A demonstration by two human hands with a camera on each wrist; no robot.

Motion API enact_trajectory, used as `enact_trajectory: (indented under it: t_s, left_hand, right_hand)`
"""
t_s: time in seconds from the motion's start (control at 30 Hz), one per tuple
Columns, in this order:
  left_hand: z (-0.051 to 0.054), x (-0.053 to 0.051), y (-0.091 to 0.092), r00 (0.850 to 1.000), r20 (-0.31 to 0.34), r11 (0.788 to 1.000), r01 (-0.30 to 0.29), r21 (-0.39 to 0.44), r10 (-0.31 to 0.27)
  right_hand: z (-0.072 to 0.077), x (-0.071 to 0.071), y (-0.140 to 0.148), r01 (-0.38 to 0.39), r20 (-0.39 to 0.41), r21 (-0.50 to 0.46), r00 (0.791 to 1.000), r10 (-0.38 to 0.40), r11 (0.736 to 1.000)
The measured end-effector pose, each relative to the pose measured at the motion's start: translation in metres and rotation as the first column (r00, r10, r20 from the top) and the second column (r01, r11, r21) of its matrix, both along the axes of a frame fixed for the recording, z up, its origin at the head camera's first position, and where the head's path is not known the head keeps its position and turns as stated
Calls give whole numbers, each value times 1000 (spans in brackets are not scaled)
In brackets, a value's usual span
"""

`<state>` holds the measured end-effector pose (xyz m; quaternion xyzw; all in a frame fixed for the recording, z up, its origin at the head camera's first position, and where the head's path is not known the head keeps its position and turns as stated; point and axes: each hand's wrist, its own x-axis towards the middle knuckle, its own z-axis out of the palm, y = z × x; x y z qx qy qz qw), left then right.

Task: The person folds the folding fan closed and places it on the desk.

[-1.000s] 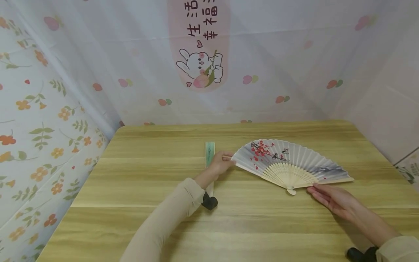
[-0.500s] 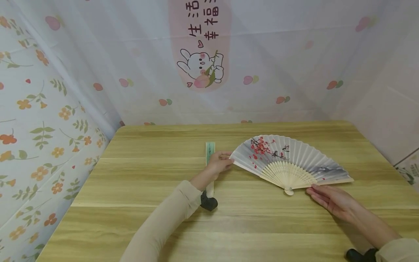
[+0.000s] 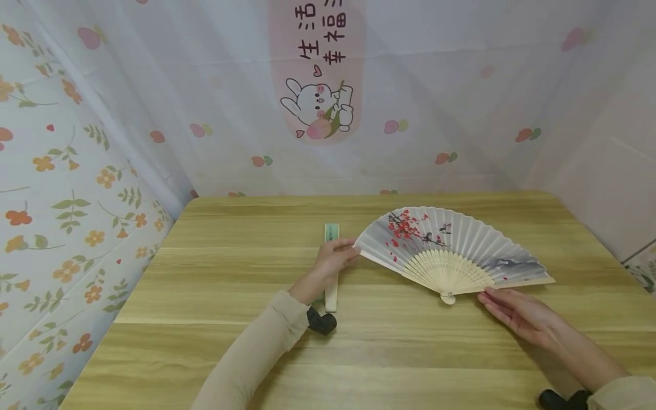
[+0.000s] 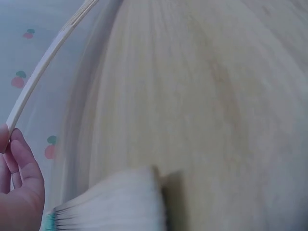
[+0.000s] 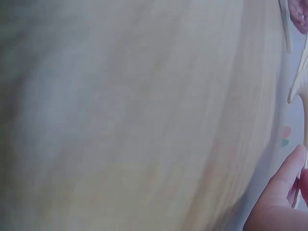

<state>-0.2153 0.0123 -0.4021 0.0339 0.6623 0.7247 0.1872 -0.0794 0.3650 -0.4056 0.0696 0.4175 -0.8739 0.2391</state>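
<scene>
A spread folding fan (image 3: 468,242) with a pale pleated leaf, red blossoms and bamboo ribs is held between both hands above the table. At its left edge, my left hand (image 3: 330,262) pinches the outer rib, which also shows in the left wrist view between thumb and fingers (image 4: 21,168). My right hand (image 3: 523,316) holds the lower right guard stick near the pivot; in the right wrist view its thumb (image 5: 286,175) lies against the stick. Below my left hand lies a folded fan (image 3: 331,299) with a green end, partly hidden by the hand.
The wooden table (image 3: 205,256) stretches out on both sides of the hands. Behind it hangs a white curtain (image 3: 410,85) with a rabbit print, and a floral curtain (image 3: 72,228) borders the left side. Each wrist carries a black camera mount (image 3: 322,322).
My left hand has moved slightly left with the fan's left edge, and the fan is spread a little wider. My right hand has hardly moved. More of the folded fan's lower end shows.
</scene>
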Motion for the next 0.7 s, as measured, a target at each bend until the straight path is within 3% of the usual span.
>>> enact_trajectory:
  t_s: [0.4, 0.7]
  left_hand:
    - [9, 0, -8, 997, -11, 997, -76, -4, 76]
    - [17, 4, -10, 983, 42, 980, -182, 86, 179]
  right_hand:
    - [6, -5, -11, -9, -42, -22, 999, 8, 1000]
    - [11, -9, -22, 17, -77, -6, 997, -18, 1000]
